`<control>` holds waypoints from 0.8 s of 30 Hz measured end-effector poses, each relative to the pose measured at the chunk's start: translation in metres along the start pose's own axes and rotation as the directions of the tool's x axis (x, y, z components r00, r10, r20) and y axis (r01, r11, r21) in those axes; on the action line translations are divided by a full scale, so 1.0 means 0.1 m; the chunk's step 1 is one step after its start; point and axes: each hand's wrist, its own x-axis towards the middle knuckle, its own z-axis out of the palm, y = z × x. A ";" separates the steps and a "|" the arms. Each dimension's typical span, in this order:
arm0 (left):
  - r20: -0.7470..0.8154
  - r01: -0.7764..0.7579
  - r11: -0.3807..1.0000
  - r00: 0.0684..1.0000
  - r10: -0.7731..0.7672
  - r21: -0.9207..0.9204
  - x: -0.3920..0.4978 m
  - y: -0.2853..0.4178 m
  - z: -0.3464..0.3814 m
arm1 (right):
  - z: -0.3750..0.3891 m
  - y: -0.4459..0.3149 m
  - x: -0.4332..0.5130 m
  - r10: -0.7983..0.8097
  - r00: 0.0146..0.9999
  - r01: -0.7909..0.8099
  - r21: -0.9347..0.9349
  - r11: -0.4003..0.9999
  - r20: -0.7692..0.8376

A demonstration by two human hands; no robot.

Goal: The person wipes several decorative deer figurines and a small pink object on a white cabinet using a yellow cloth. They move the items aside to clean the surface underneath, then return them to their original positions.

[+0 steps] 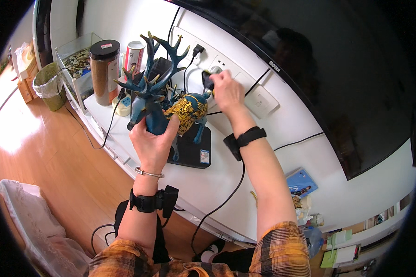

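Observation:
My left hand grips a blue deer figurine by its neck and chest. The figurine has branching antlers and a gold-patterned body, and its legs hang over a black flat box bearing a label. My right hand is slightly blurred and holds a dark object, perhaps a cloth, against the white wall socket panel. Part of that object is hidden by my fingers. A black plug sits in a socket to the left of my right hand.
Behind the figurine stand a lidded jar, a red and white can and a glass tank. A power adapter lies near them on the white cabinet. A television leans into view at right. Black cables cross the cabinet.

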 end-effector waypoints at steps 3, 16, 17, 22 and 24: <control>-0.007 0.028 0.999 1.000 -0.028 -0.022 0.00 -0.02 0.00 | -0.22 0.22 0.09 -0.031 0.949 0.013 -0.059 0.998 -0.314; -0.022 0.062 0.996 0.998 -0.063 -0.059 0.03 -0.02 -0.03 | 0.08 -0.02 -0.09 -0.099 0.933 0.188 -0.237 0.953 0.345; -0.026 0.038 0.999 0.999 -0.039 -0.026 0.04 -0.03 -0.03 | 0.05 0.01 -0.16 -0.110 0.957 0.165 -0.191 0.968 0.269; -0.004 -0.007 1.000 1.000 0.007 -0.019 0.07 -0.09 -0.09 | -0.29 0.22 -0.64 0.119 0.983 -0.106 0.100 0.989 -0.136; 0.043 -0.008 0.986 0.999 0.015 -0.166 0.04 -0.11 -0.07 | -0.46 0.38 -0.96 0.278 0.945 -0.250 0.168 0.953 -0.173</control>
